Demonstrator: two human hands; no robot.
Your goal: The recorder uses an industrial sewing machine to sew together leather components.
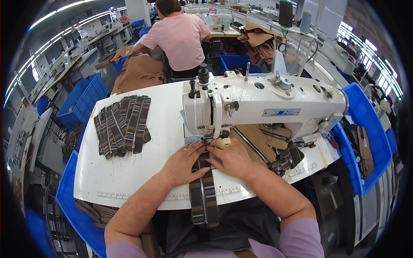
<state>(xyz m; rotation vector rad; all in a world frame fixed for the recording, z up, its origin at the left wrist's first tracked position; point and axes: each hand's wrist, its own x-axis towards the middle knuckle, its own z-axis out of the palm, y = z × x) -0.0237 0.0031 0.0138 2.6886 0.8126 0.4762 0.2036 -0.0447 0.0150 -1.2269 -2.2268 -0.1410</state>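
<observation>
A striped brown fabric strip with a zipper (204, 200) runs under the presser foot of a white sewing machine (258, 103), its near end hanging over the table's front edge. My left hand (184, 164) lies on its left side, fingers stretched toward the needle and thumb spread on the fabric. A ring shows on one finger. From the right, my right hand (232, 158) presses the strip close to the needle, thumb apart from the fingers. Pale tape (226, 141) wraps one finger. The fingertips partly hide the stitching spot.
Similar striped zipper pieces (122, 125) lie piled at the table's left. Brown panels with zippers (266, 144) sit under the machine arm. Blue bins (365, 172) stand right and left of the table. A co-worker in a pink shirt (178, 43) sits ahead beside brown material (140, 73).
</observation>
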